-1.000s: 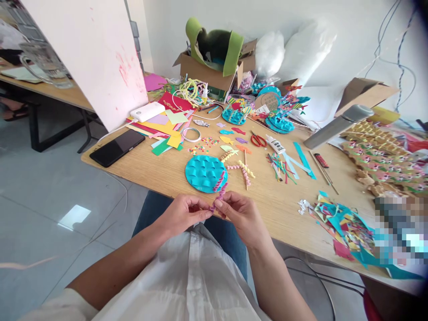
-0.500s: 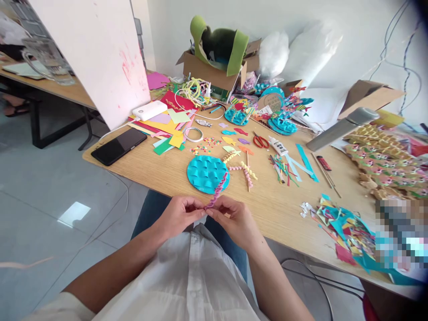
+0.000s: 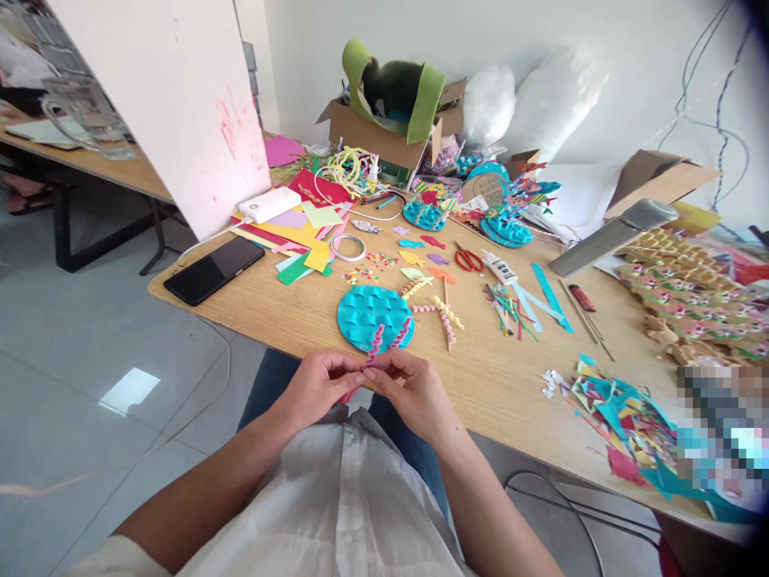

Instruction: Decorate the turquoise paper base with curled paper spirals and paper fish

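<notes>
My left hand (image 3: 318,385) and my right hand (image 3: 408,387) meet at the table's front edge, fingertips pinched together. Between them is a coiled purple pipe cleaner (image 3: 376,343), one end pointing up and away. A second purple coiled length (image 3: 401,332) shows just right of it; whether the two join is hidden by my fingers. A pinkish-red bit (image 3: 352,394) peeks out beneath my left fingers. Just beyond the hands lies a blue oval disc (image 3: 366,312) with a wavy paper surface. Coiled pink and yellow pieces (image 3: 445,314) lie to its right by a wooden stick.
Paper fish (image 3: 412,258), confetti (image 3: 378,259), red-handled scissors (image 3: 469,258) and a glue bottle (image 3: 500,267) lie behind the disc. A phone (image 3: 214,270) rests at left near coloured paper. At right are a grey flask (image 3: 613,238) and a pile of paper scraps (image 3: 625,409).
Two separate purple coiled lengths now show above my fingers, where one showed before. My hands have shifted slightly left, and a pinkish-red bit has appeared below them.
</notes>
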`<state>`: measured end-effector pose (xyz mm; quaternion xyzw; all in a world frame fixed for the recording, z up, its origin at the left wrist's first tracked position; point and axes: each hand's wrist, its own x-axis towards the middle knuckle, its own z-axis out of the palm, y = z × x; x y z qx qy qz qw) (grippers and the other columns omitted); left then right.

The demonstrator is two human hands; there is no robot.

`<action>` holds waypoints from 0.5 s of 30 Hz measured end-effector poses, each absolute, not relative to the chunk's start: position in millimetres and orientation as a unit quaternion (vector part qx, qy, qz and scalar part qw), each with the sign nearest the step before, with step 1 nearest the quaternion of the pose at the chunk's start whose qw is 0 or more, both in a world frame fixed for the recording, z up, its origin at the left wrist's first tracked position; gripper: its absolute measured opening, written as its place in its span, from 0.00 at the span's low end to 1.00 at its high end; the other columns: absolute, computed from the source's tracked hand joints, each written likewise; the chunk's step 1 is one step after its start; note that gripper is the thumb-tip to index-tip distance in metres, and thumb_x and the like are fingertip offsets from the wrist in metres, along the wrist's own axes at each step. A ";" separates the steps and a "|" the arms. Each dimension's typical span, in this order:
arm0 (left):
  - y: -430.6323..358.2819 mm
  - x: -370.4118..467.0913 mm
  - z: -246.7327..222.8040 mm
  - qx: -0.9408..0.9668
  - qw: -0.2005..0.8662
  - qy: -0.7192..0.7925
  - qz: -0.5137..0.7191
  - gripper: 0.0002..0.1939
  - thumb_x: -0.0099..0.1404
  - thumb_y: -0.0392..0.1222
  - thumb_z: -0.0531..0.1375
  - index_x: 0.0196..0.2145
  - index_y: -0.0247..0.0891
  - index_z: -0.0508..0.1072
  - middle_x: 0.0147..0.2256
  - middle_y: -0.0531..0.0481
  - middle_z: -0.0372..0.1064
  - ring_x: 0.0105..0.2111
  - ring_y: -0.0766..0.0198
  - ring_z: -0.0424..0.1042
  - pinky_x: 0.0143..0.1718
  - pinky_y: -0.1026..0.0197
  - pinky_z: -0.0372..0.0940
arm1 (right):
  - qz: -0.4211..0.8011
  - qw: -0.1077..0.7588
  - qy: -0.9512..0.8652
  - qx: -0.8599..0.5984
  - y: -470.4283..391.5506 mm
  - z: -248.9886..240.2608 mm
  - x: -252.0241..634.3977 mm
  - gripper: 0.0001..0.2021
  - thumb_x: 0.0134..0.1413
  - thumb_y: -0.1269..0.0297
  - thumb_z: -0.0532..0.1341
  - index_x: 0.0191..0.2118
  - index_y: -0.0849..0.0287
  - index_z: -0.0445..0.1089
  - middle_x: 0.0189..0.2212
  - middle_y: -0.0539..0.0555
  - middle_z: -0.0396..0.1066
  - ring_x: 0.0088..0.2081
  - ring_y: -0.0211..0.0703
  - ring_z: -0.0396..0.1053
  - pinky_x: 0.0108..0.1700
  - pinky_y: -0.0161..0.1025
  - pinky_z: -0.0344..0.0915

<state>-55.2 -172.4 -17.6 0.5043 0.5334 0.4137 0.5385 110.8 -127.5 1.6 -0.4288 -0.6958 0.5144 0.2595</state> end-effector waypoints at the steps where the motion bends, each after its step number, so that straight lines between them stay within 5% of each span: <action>1: -171.6 -55.5 -18.3 0.509 0.535 0.534 0.412 0.16 0.60 0.51 0.61 0.31 0.34 0.78 0.25 0.48 0.73 0.30 0.62 0.72 0.31 0.63 0.64 | 0.505 0.259 -0.700 -0.434 -127.0 2.0 110.0 0.07 0.55 0.61 0.61 0.32 0.59 0.73 0.23 0.51 0.73 0.26 0.38 0.68 0.29 0.34 0.61; 7: -164.8 -64.0 -15.5 0.498 0.497 0.558 0.440 0.16 0.60 0.49 0.62 0.42 0.36 0.77 0.29 0.50 0.72 0.25 0.69 0.66 0.27 0.66 0.60 | 0.411 0.271 -0.751 -0.440 -127.2 2.3 107.6 0.06 0.55 0.66 0.60 0.29 0.58 0.71 0.24 0.50 0.71 0.27 0.38 0.66 0.31 0.34 0.60; 15: -156.4 -65.4 5.9 0.432 0.503 0.540 0.518 0.16 0.55 0.50 0.66 0.36 0.35 0.78 0.31 0.48 0.75 0.28 0.67 0.69 0.25 0.67 0.59 | 0.342 0.238 -0.813 -0.408 -132.2 0.6 104.2 0.06 0.53 0.71 0.57 0.26 0.57 0.66 0.24 0.50 0.67 0.29 0.40 0.64 0.31 0.35 0.58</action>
